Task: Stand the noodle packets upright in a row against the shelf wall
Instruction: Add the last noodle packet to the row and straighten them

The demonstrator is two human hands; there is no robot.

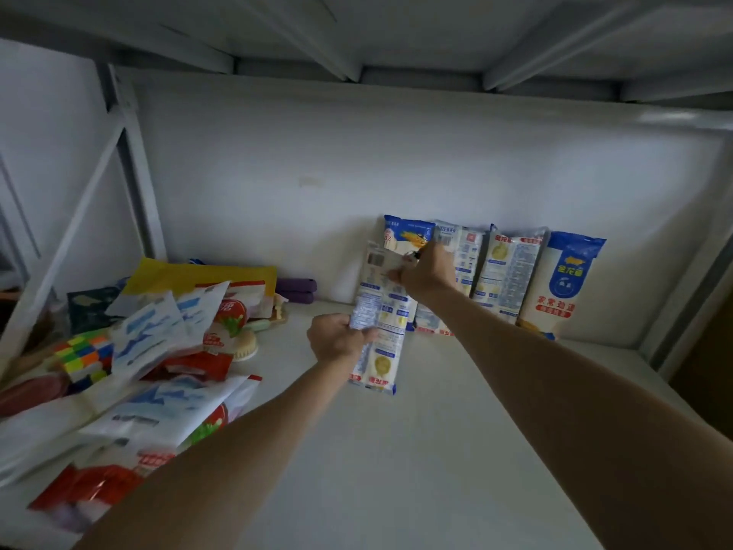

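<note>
Head view: left hand [337,338] clamps lower part of noodle packet [380,323], right hand [426,269] pinches its top edge, likely to tip it upright; packet leans in front of standing row [511,271] along shelf wall [396,164]

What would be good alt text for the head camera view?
Both hands, left hand and right hand, hold a noodle packet near the back wall, beside four standing packets. Mixed packets and a puzzle cube lie piled at the left.
</note>
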